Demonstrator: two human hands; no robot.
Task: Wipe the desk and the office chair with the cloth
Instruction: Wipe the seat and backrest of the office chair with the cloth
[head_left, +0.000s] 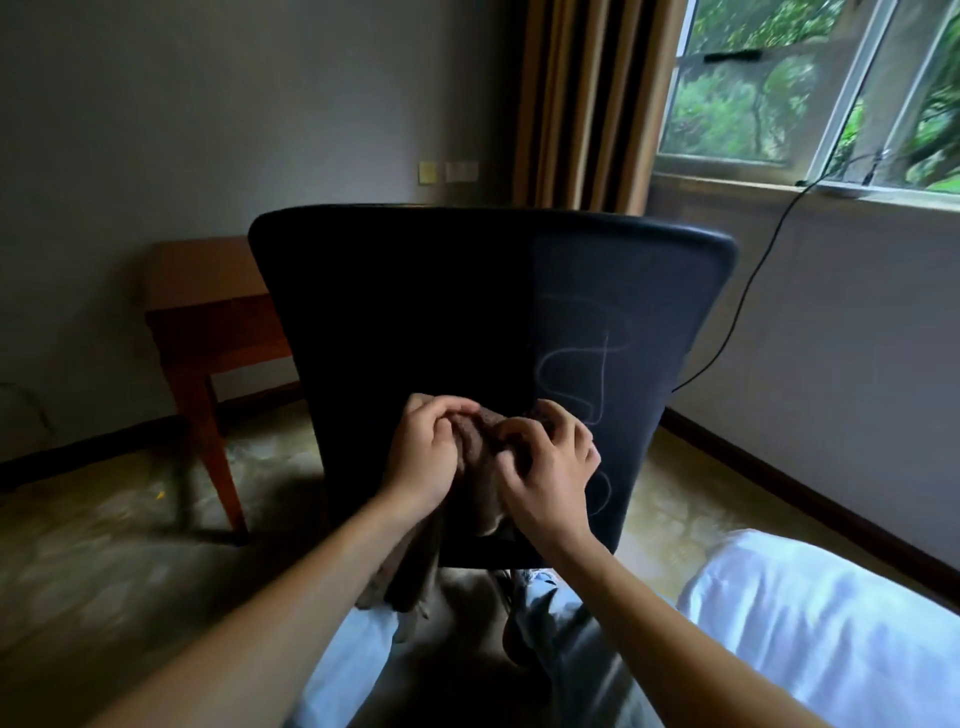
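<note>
We're watching the left hand and the right hand each curling a tight grip into the fuzzy brown cloth, which is bunching in front of the dark office chair's lower backrest. Pale scribbles are showing at 2 o'clock. A wooden bench is standing at 10 o'clock, and a white bed is lying at 4 o'clock.
</note>
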